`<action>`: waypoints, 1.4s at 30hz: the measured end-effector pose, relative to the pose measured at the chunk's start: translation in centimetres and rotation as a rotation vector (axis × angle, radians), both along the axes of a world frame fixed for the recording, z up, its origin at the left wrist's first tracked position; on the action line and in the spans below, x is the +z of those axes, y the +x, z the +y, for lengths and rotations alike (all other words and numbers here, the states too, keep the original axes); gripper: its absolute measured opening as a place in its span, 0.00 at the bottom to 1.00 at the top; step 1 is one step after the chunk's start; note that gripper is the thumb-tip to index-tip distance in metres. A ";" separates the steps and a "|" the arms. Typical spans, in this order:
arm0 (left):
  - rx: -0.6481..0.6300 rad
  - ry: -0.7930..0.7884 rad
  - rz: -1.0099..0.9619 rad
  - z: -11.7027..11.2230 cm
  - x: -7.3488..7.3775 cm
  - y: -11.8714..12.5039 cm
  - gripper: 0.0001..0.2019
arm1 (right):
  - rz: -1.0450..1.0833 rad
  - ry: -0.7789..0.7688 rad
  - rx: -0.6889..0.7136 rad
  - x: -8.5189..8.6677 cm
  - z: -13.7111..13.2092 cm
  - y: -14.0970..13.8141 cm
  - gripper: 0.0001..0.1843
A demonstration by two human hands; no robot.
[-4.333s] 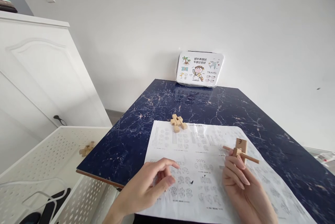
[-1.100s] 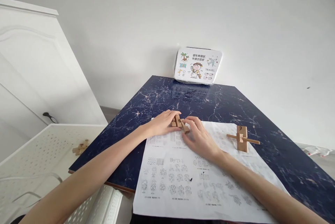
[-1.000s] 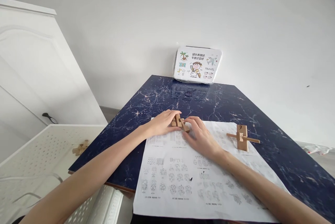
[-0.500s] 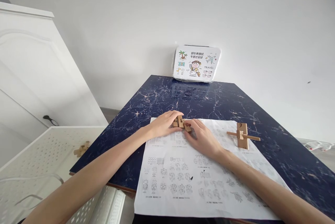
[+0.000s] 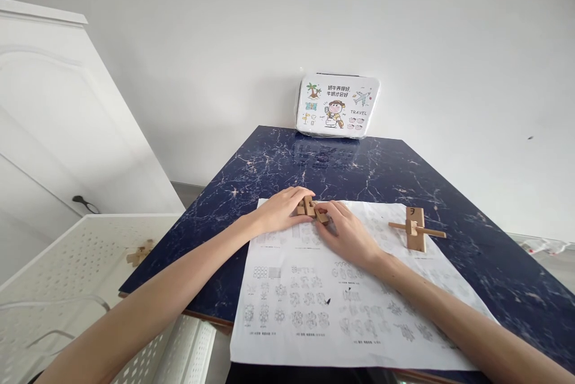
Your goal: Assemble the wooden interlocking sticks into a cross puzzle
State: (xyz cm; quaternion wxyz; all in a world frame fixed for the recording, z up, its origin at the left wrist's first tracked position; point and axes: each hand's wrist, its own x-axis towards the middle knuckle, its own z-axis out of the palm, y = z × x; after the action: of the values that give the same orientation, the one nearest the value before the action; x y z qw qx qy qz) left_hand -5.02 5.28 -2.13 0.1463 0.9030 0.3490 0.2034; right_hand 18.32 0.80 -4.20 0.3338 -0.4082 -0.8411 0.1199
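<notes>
My left hand [image 5: 286, 210] is closed around the left part of a small wooden interlocking puzzle [image 5: 308, 206] at the top of the printed paper sheet [image 5: 314, 306]. From the other side my right hand [image 5: 348, 231] pinches a wooden puzzle piece [image 5: 322, 216], whose end shows between thumb and fingers. That piece touches or nearly touches the rest; how they join is hidden by my fingers. Farther right on the sheet stands another wooden puzzle [image 5: 415, 229], a flat block marked with a figure, with a thin stick crossing it.
Sheet and puzzles lie on a dark blue marbled table [image 5: 215, 186]. A white cartoon-printed case [image 5: 338, 105] leans against the wall at the back. On the left, below table height, a white perforated basket [image 5: 67, 258] holds another wooden puzzle [image 5: 140, 252], beside a white cabinet [image 5: 76, 108].
The view has shifted very slightly, so everything sits a little higher. Both hands keep their hold, with hardly any visible movement of the pieces.
</notes>
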 end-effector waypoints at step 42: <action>0.268 -1.239 -1.257 -0.2 2.1 1.0 0.32 | 0.785 -0.580 -0.046 1.6 0.0 0.2 0.24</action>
State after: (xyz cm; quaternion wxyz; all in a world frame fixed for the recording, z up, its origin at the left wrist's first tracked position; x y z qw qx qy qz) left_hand -3.97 5.07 -0.08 0.7474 0.3352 0.3542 0.4513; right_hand 18.53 0.79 -2.64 0.5010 -0.4267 -0.5744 0.4868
